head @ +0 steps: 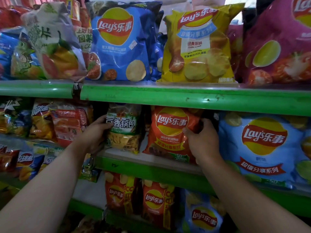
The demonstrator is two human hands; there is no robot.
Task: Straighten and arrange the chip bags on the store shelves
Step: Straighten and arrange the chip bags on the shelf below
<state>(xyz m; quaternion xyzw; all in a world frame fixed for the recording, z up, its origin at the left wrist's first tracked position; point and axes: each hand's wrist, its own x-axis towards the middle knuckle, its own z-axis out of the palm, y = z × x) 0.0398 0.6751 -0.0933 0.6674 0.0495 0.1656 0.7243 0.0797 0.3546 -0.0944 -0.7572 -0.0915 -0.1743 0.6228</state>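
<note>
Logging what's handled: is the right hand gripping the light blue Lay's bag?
No, the right hand grips the right edge of the orange Lay's bag; the light blue Lay's bag stands beside it.

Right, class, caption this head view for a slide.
Tidying: left hand grips a green snack bag, right hand an orange Lay's bag, on the middle shelf.

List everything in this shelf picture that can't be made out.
Head view:
1. Fingers of the left hand: hidden behind the snack bag it grips.
2. Right edge of the orange bag: covered by the right hand gripping it.
3. The pink bag: cut off by the right frame edge.
4. Small print on the top-shelf blue bag: too blurred to read.
</note>
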